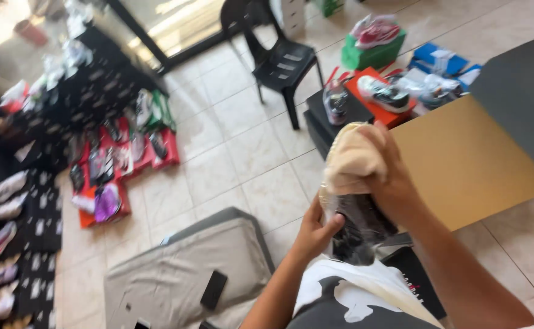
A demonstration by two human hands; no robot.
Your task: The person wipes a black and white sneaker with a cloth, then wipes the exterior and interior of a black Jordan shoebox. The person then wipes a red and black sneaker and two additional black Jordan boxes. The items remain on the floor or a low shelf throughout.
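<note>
wrapped shoe [355,225] — left hand [313,234], right hand [389,176] gripping

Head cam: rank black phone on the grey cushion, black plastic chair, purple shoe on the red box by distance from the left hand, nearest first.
From the left hand, which grips a plastic-wrapped shoe:
1. Black phone, lower left of the hand, on the grey cushion.
2. Black plastic chair, up beyond the hand on the tiled floor.
3. Purple shoe, far left on a red box; close to the chair's distance.

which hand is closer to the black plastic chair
Right. The right hand grips the top of the wrapped shoe, nearer the black chair; the left hand holds it lower down.
</note>
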